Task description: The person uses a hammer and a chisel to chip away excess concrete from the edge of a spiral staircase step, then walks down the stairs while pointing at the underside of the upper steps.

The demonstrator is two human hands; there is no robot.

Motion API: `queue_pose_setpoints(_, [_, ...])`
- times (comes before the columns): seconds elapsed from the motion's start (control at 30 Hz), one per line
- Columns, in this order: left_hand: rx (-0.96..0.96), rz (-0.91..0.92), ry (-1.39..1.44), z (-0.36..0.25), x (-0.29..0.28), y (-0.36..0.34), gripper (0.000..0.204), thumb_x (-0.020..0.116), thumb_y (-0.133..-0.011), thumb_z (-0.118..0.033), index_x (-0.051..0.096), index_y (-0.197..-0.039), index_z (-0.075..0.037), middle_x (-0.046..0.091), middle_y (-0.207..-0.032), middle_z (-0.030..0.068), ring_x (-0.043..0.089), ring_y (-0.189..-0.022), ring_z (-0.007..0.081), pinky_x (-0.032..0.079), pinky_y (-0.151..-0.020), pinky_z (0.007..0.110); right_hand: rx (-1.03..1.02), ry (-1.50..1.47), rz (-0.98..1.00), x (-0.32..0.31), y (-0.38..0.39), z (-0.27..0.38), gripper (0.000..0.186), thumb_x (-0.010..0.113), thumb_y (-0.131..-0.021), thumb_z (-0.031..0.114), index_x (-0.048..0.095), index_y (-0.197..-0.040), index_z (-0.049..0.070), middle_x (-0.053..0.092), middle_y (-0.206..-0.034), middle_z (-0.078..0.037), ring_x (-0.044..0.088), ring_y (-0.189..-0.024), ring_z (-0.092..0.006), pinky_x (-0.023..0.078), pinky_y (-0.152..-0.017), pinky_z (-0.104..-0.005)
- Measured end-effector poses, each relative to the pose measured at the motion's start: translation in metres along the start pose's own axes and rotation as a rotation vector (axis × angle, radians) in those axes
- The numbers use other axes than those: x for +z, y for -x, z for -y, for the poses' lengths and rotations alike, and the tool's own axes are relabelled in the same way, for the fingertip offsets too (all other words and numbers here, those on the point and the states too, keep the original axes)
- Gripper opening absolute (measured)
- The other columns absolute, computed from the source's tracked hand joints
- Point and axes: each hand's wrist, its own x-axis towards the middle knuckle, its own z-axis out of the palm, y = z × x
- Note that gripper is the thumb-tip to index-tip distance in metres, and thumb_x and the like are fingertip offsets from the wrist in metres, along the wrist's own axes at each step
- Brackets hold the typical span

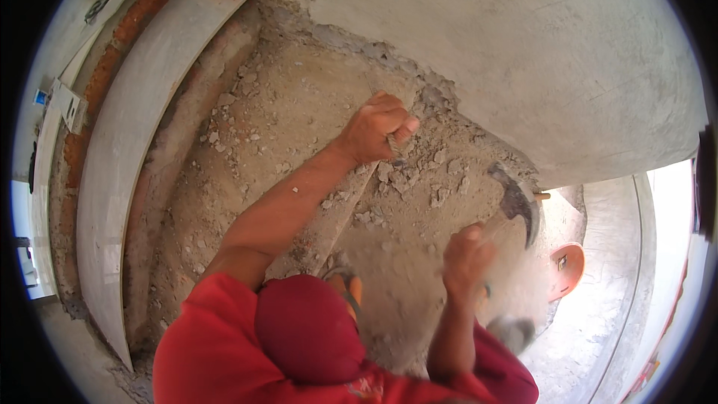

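Observation:
My left hand (380, 129) is closed in a fist over the rubble by the base of the wall. It grips a chisel (396, 150), mostly hidden by the fingers, with a short grey length showing below them. To the right, my right hand (467, 258) is wrapped round the handle of a hammer (517, 203). The hammer's dark, curved head is held up, apart from the left hand, and its handle is smeared by motion. Broken mortar lumps (441, 172) lie on the ground beside and below the left hand.
A smooth grey plastered wall (508, 52) rises ahead, with a ragged broken lower edge. Stone-coloured slabs (142, 127) form a step at left, with exposed red brick (105, 82) beyond. An orange rounded container (570, 269) stands at right on pale flooring (591, 322).

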Motion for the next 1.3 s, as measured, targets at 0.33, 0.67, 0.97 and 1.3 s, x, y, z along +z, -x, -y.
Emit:
queue_pose_setpoints(0.33, [0.092,-0.147,0.06,0.025,-0.021,-0.007,0.045,0.06,-0.103,-0.022,0.046,-0.064,-0.005,0.04,-0.063,0.0063,0.041,-0.06,0.0229,0.038,-0.065,0.038,-0.527,0.435,0.207,0.032,-0.011,0.044,0.012,0.069,-0.085,0.018,0.062,-0.08,0.008,0.055,-0.064,-0.011,0.058,-0.056,-0.0309,0.046,-0.053,-0.0389])
queue_pose_setpoints(0.67, [0.022,-0.24,0.095,0.031,-0.015,-0.024,0.045,0.057,-0.103,-0.015,0.043,-0.061,-0.006,0.041,-0.055,0.0055,0.04,-0.051,0.0216,0.038,-0.059,0.039,-0.528,0.678,0.287,0.064,-0.044,0.03,0.019,0.053,-0.099,0.012,0.063,-0.112,0.002,0.064,-0.093,-0.02,0.061,-0.08,-0.0323,0.051,-0.073,-0.0352])
queue_pose_setpoints(0.97, [0.003,-0.323,0.084,0.034,-0.004,-0.038,0.047,0.057,-0.104,-0.019,0.043,-0.061,-0.008,0.043,-0.055,0.0049,0.041,-0.048,0.0218,0.038,-0.056,0.039,-0.433,0.289,0.036,0.087,-0.067,0.061,0.031,0.05,-0.104,0.023,0.054,-0.079,0.006,0.053,-0.064,-0.007,0.046,-0.053,-0.0165,0.036,-0.047,-0.0327])
queue_pose_setpoints(1.3, [0.031,-0.332,0.047,0.038,0.0,-0.033,0.045,0.058,-0.102,-0.016,0.042,-0.061,-0.009,0.042,-0.053,0.0054,0.041,-0.047,0.022,0.037,-0.055,0.04,-0.32,0.422,0.093,0.078,-0.073,0.041,0.024,0.051,-0.103,0.022,0.055,-0.083,0.01,0.057,-0.07,-0.002,0.046,-0.053,-0.0135,0.035,-0.047,-0.0298])
